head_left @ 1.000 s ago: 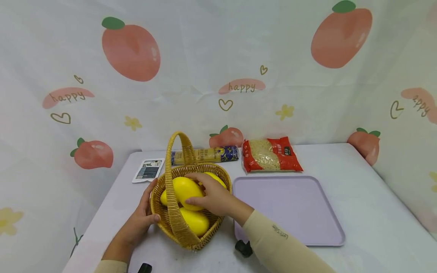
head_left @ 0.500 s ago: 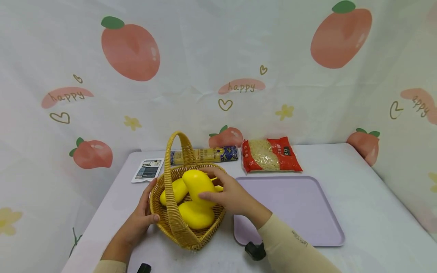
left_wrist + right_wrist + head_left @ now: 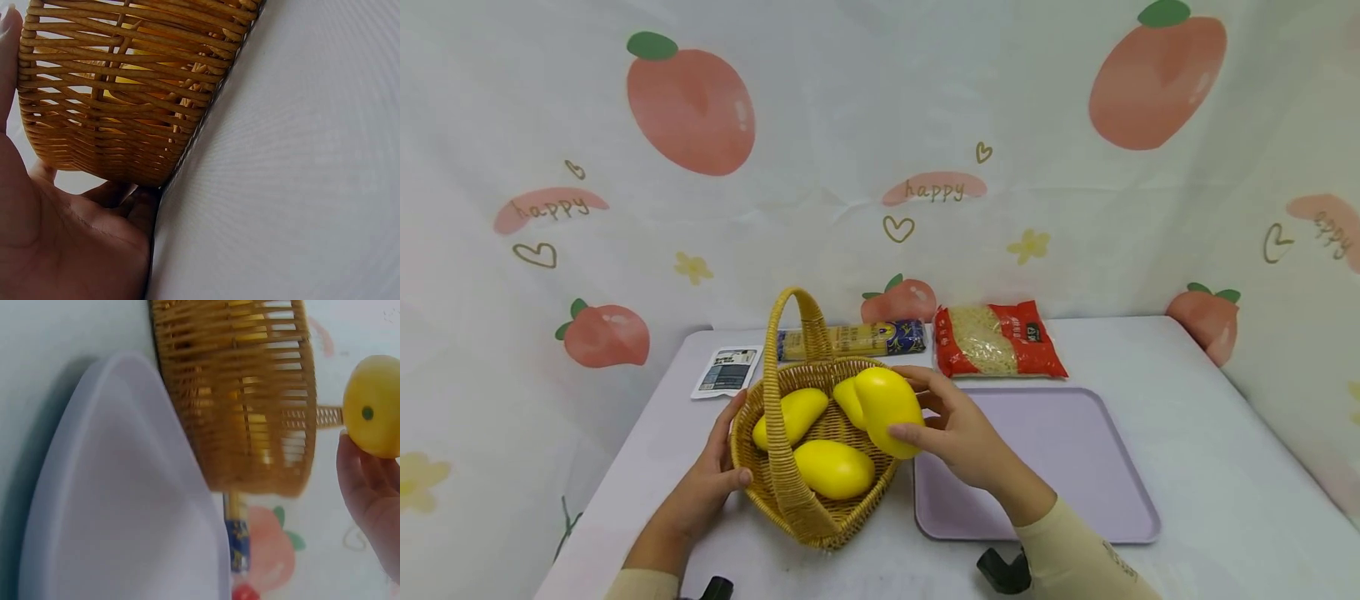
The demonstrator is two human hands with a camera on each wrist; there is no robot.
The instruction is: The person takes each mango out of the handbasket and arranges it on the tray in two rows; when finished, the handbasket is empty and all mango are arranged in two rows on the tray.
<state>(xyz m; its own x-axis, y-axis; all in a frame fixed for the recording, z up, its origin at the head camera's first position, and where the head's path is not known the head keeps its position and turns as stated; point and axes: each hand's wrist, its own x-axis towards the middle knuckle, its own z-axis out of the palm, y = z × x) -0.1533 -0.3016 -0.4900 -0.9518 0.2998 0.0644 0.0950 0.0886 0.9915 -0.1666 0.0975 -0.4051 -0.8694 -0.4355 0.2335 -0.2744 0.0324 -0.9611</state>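
Mango (image 3: 889, 412), plain yellow, is in my R hand (image 3: 958, 429), pinched btwn thumb on the near side & fingers round the far side; R wrist view has it lifted above the basket's rim, w/ a small green spot on its end. From the head view it's over the R edge of the basket (image 3: 831, 427), well apart from my L hand (image 3: 711, 479), which is cupped round the basket's L end, thumb toward me, fingers along the outer wall

Basket's wicker, sits on the table (image 3: 1210, 433), w/ its handle (image 3: 782, 446) arching over the L part. Three more inside: L mango (image 3: 805, 408) partly behind the handle, near mango (image 3: 835, 469) lying lengthwise, far mango (image 3: 847, 400) partly hidden by the one I'm holding

Lilac tray (image 3: 1037, 458) lies flat just R of the basket. Behind: yellow/blue pkg (image 3: 880, 337) & red bag (image 3: 1000, 342) w/ pale pcs showing thru; white sachet (image 3: 727, 372) nr my L fingertips
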